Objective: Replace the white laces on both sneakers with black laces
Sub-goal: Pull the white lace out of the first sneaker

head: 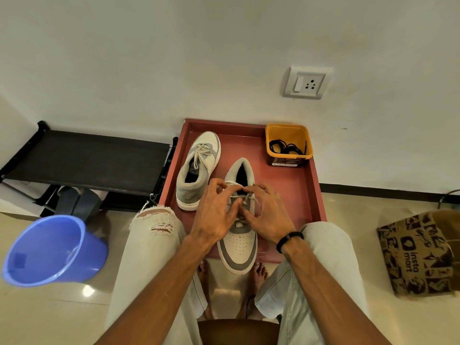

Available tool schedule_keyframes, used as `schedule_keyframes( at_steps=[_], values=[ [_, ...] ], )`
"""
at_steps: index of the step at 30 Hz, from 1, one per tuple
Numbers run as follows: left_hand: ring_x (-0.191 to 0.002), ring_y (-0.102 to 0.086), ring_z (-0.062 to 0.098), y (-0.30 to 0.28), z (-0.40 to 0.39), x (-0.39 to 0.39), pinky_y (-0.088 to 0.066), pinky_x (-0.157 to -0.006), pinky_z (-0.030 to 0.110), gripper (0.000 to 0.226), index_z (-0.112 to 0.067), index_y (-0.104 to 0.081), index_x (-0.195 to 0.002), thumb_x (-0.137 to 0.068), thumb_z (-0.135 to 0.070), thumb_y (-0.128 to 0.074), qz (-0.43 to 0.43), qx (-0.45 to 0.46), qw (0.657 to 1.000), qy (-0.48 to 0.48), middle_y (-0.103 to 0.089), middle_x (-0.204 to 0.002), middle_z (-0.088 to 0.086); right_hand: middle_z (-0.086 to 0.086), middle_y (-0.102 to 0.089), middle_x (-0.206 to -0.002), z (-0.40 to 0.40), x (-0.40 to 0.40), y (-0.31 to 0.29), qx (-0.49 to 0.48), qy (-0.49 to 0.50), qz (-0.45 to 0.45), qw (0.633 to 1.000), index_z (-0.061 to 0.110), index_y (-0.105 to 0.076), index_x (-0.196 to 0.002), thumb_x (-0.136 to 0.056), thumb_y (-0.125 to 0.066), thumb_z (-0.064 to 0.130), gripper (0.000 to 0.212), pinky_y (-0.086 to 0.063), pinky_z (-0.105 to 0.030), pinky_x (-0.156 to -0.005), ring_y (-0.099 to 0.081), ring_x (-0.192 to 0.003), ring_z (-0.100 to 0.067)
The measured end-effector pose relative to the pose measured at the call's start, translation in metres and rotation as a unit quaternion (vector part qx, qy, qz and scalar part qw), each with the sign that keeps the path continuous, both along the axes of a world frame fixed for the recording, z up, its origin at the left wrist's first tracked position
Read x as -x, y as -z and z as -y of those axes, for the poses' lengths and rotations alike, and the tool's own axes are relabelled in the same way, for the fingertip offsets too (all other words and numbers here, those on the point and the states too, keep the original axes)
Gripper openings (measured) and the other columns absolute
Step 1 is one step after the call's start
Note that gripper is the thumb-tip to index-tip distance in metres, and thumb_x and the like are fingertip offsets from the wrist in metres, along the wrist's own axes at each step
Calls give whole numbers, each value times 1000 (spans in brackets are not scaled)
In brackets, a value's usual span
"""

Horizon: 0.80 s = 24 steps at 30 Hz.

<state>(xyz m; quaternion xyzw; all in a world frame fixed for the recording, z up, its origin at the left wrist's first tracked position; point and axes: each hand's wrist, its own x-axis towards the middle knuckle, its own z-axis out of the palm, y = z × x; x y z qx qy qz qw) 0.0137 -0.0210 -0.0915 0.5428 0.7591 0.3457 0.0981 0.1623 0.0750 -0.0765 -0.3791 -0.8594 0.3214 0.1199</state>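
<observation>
Two white and grey sneakers lie on a red tray [308,195]. The near sneaker [240,247] points its toe toward me and overhangs the tray's front edge. My left hand [215,215] and my right hand [267,215] are both over its lacing, fingers pinching the white lace [235,187] near the top eyelets. The far sneaker [199,168] lies at the tray's left with its white lace [200,151] threaded in and loose. Black laces [286,146] sit coiled in a yellow tub [288,130] at the tray's back right corner.
A blue bucket [52,250] stands on the floor at left. A black shoe rack [87,160] is behind it against the wall. A printed paper bag [418,252] lies on the floor at right. My knees flank the tray, and a wall socket [307,83] is above.
</observation>
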Motion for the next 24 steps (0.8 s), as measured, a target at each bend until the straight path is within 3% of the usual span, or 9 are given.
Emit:
schedule_keyframes(
  at_steps=[6,11,18,21,24],
  values=[
    [-99,-54,15,3,-5,3,-56,-83,35,18,-21,-69,-117,-101,-24,-63,-11,-31,999,6,-44,-120,-1,1,-46,-148,0,0,2,2,3,4,1000,33,-53,-142,-89,-73,35,57,-34,-42,-118,-41,-137,-21],
    [-89,-54,4,0,-6,-2,-46,-78,15,15,-14,-62,-112,-107,-22,-50,88,-64,993,-41,-48,-110,-2,0,-47,-145,0,0,1,2,8,9,1000,35,-53,-141,-88,-75,36,57,-35,-43,-117,-43,-133,-22],
    [-93,-51,14,0,0,2,-53,-82,40,14,-11,-58,-115,-107,-20,-51,142,-71,969,-188,-55,-106,2,1,-47,-145,1,1,-2,15,18,-3,1000,36,-52,-141,-88,-77,36,59,-38,-39,-112,-42,-134,-24],
    [-106,-55,12,-3,1,-1,-56,-87,33,26,-19,-54,-131,-108,-30,-50,107,-79,985,-110,-51,-124,1,2,-47,-144,1,1,-2,18,17,-7,1000,35,-52,-141,-88,-78,34,59,-38,-39,-112,-43,-134,-24],
    [-131,-44,19,2,-1,-2,-46,-104,33,37,-28,-52,-143,-109,-40,-46,-10,-19,1000,-7,-39,-147,2,2,-47,-143,1,0,-1,17,11,-14,1000,34,-51,-142,-89,-75,34,58,-41,-39,-112,-45,-132,-23]
  ],
)
